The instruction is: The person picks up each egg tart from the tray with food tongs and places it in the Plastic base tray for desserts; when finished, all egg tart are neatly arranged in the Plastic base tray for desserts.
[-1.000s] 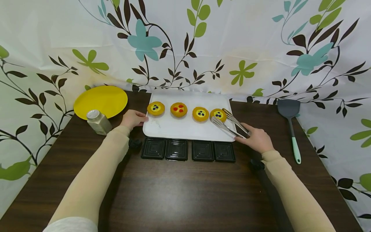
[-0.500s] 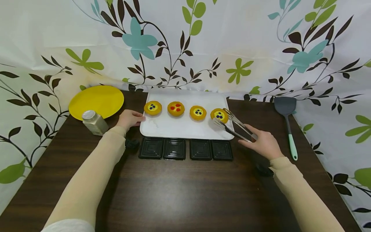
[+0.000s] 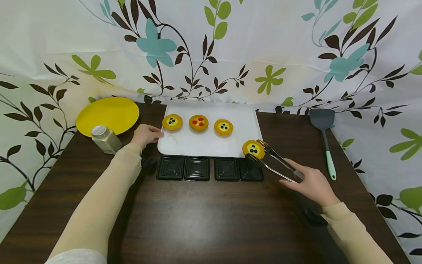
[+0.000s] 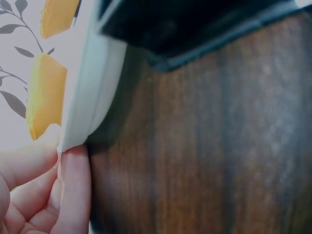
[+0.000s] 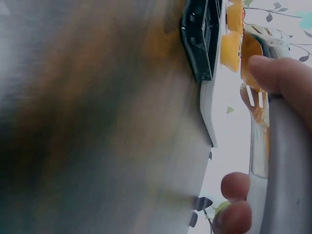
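My left hand (image 3: 145, 135) pinches the left rim of the white tray (image 3: 204, 148), thumb above and fingers beneath in the left wrist view. With my right hand (image 3: 311, 183) I grip metal tongs (image 3: 280, 159). Their tips squeeze an egg tart (image 3: 253, 149) dotted with blue, raised over the tray's front right corner and the rightmost black square dish (image 3: 252, 170). Three tarts rest on the tray: one with blue dots (image 3: 172, 122) at left, one with red dots (image 3: 198, 123), and another with blue dots (image 3: 223, 127).
More black square dishes (image 3: 197, 168) line the tray's front edge. At left are a yellow plate (image 3: 108, 114) and a shaker jar (image 3: 106, 139) with a pale lid. A grey spatula (image 3: 324, 135) with a mint handle lies at right, before the patterned curtain (image 3: 230, 66).
The tongs have closed on the rightmost tart, lifted it off the tray and brought it toward the front edge. My left hand keeps its hold on the rim.
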Demonstrator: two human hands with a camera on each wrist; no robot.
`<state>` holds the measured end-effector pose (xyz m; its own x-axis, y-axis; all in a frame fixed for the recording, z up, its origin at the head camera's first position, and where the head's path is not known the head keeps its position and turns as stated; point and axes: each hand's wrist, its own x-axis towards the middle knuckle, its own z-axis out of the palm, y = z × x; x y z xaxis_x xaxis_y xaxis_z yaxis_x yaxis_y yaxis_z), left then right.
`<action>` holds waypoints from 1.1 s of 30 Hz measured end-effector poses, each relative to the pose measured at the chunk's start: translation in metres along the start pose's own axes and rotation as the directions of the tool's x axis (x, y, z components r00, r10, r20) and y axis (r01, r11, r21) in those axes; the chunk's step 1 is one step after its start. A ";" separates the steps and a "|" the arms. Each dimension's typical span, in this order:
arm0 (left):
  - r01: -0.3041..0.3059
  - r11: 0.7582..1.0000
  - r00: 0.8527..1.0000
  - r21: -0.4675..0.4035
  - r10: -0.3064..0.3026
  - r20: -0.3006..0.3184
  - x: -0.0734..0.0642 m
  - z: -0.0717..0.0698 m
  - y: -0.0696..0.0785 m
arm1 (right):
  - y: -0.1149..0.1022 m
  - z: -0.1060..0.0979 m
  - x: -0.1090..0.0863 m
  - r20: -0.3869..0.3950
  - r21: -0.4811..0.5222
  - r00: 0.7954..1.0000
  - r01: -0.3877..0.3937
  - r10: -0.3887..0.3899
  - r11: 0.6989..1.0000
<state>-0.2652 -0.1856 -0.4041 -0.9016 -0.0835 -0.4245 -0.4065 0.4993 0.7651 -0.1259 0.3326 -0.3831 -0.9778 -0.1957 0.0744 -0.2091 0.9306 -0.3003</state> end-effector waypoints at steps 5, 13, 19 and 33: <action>-0.002 1.000 1.000 0.001 0.002 0.000 -0.002 0.000 0.000 | 0.003 0.000 -0.016 0.023 -0.011 0.999 0.022 -0.022 1.000; 0.002 1.000 1.000 -0.001 -0.002 -0.006 -0.003 0.000 0.000 | 0.002 0.005 -0.028 0.030 -0.024 0.998 0.065 -0.064 0.998; -0.007 1.000 1.000 -0.006 0.007 -0.002 -0.003 0.001 0.000 | 0.002 0.008 -0.028 0.032 -0.048 0.997 0.069 -0.068 0.996; -0.015 1.000 1.000 -0.009 0.015 0.000 -0.001 0.001 -0.001 | 0.003 0.008 -0.025 0.072 -0.104 0.996 0.060 -0.053 0.993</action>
<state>-0.2634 -0.1848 -0.4046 -0.9077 -0.0758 -0.4128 -0.3940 0.4931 0.7757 -0.1022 0.3380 -0.3932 -0.9636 -0.2664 0.0219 -0.2654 0.9443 -0.1947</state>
